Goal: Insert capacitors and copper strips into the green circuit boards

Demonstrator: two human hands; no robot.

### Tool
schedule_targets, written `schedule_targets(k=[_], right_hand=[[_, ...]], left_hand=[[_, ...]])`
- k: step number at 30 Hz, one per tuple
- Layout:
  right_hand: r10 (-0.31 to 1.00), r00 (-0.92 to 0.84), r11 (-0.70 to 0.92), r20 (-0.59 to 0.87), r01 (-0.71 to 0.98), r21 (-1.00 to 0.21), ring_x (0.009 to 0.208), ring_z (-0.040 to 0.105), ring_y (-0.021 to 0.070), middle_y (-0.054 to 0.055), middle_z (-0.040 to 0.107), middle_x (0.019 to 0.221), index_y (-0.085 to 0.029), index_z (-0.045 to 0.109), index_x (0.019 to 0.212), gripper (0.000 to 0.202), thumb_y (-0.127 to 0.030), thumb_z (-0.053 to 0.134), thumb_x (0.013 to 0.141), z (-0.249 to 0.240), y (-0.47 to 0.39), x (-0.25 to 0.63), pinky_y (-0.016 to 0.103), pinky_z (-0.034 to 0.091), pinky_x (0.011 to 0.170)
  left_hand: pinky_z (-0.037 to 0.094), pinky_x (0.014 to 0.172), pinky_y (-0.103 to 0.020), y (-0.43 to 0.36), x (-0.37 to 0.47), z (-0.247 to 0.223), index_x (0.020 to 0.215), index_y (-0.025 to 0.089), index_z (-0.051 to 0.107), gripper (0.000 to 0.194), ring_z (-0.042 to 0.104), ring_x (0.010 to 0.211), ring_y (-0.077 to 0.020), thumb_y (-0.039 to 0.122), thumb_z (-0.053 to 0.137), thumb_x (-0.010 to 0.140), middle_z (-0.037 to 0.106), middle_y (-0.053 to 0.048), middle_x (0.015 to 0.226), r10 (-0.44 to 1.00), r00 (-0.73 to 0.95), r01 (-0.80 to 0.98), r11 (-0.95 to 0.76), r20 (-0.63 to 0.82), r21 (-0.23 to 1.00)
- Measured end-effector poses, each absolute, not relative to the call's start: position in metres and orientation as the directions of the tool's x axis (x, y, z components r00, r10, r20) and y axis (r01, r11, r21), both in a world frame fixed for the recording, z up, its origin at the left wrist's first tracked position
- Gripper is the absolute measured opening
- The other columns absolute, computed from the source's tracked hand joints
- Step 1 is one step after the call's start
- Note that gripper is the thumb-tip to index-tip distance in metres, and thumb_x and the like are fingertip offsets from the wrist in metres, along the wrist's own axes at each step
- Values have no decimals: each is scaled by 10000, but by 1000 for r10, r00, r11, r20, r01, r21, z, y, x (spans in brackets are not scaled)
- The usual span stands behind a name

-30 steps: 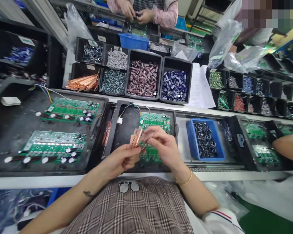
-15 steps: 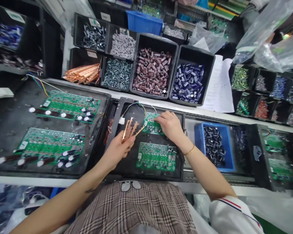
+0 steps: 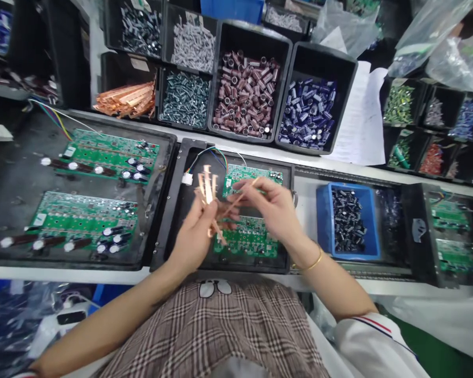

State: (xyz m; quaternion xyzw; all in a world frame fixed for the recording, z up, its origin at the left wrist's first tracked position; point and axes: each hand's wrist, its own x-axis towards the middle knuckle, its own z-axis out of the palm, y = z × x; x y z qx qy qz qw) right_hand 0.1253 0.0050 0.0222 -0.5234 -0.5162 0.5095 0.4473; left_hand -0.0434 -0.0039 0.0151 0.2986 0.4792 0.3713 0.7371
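Observation:
My left hand (image 3: 195, 233) is closed around several flat copper strips (image 3: 208, 186), which fan out above its fingers. Beside it, my right hand (image 3: 274, 210) pinches one thin copper strip (image 3: 236, 200), slightly blurred, near the left fingers. Both hands are over a black tray (image 3: 177, 184) that bears two green circuit boards. The upper board (image 3: 254, 172) has coloured wires and a white connector (image 3: 187, 179) at its left and is partly hidden by my right hand. The lower board (image 3: 256, 239) lies below the hands.
Black bins of brown capacitors (image 3: 246, 94), blue capacitors (image 3: 309, 113) and copper strips (image 3: 126, 98) stand behind the tray. At the left, another tray (image 3: 8, 173) bears two boards with capacitors. A blue bin (image 3: 327, 223) of dark parts is at the right.
My right hand has come away from the upper board toward my left hand and now holds a copper strip. The left hand's strips have shifted, and the camera view has moved.

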Motion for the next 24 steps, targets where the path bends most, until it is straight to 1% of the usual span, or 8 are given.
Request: schedule_targets(k=[1, 3, 4, 6, 8, 12, 19, 24], right_hand=[[997, -28, -65, -69, 127, -990, 795, 639, 123, 15, 660, 961, -223, 615, 926, 160, -326, 494, 951, 20, 6, 130, 309, 517, 747], [1000, -25, 8, -1, 373, -928, 778, 616, 133, 21, 649, 910, -218, 631, 965, 155, -305, 502, 950, 11, 12, 140, 307, 492, 733], [997, -65, 69, 41, 530, -845, 791, 601, 141, 30, 643, 918, -216, 647, 971, 157, -282, 507, 948, 5, 16, 145, 310, 472, 737], [977, -193, 205, 86, 768, -607, 817, 567, 158, 48, 636, 957, -222, 672, 993, 191, -230, 486, 954, -9, 21, 150, 322, 428, 749], [948, -306, 314, 85, 861, -401, 827, 540, 175, 50, 639, 936, -234, 679, 1014, 233, -194, 455, 961, -22, 25, 149, 335, 393, 768], [915, -390, 403, 103, 894, -197, 854, 515, 205, 47, 639, 848, -235, 682, 962, 245, -183, 442, 962, -36, 29, 143, 349, 353, 791], [915, -383, 401, 128, 898, -179, 885, 515, 215, 50, 645, 889, -234, 712, 917, 263, -195, 456, 960, -30, 28, 146, 361, 373, 809], [912, -352, 410, 211, 815, -410, 1064, 524, 220, 53, 619, 1160, -273, 672, 1097, 226, -274, 497, 954, 5, -1, 139, 400, 407, 896]], left_hand=[[521, 646, -257, -2, -44, 15, 1046, 225, 458, 272, 611, 708, -129, 423, 558, 888, 624, -9, 877, 851, 223, -261, 522, -475, 812], [512, 603, -241, 3, -48, 11, 999, 222, 456, 244, 600, 649, -115, 419, 549, 890, 610, 4, 835, 851, 195, -210, 523, -489, 826], [470, 524, -205, 5, -50, 9, 994, 222, 465, 237, 560, 572, -93, 421, 543, 892, 582, 20, 779, 838, 208, -168, 539, -505, 825], [291, 387, -141, 6, -54, 3, 999, 226, 483, 234, 409, 433, -48, 430, 530, 895, 495, 53, 672, 805, 236, -85, 575, -545, 813], [154, 366, -130, 4, -57, -2, 975, 224, 474, 232, 280, 390, -28, 439, 518, 896, 438, 71, 622, 781, 241, -16, 597, -576, 802], [154, 375, -136, -3, -60, -12, 935, 226, 394, 258, 254, 395, -36, 469, 480, 910, 480, 72, 621, 765, 239, 98, 594, -599, 798], [337, 504, -199, -10, -72, -8, 884, 210, 395, 255, 486, 541, -106, 459, 426, 934, 585, 6, 711, 874, 192, 346, 364, -446, 864], [374, 605, -262, -14, -68, 9, 915, 215, 419, 167, 572, 615, -173, 376, 398, 954, 609, -3, 704, 925, 203, 580, 151, -321, 801]])
